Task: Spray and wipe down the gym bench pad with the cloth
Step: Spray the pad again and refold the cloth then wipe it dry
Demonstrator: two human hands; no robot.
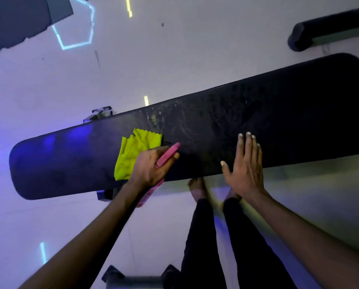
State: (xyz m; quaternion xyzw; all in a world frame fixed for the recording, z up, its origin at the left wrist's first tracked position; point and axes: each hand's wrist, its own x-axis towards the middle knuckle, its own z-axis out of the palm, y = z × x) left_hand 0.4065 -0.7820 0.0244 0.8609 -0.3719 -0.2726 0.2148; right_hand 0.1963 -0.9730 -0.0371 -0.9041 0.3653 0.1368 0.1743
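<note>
In the head view, the long black bench pad was seen lying across, left to right. A pink spray bottle was held in the left hand, right beside the yellow cloth. The right hand was laid flat and open on the pad, further from the cloth.

Bare forearms without sleeves, black trousers, bare feet, pale fingernails
</note>
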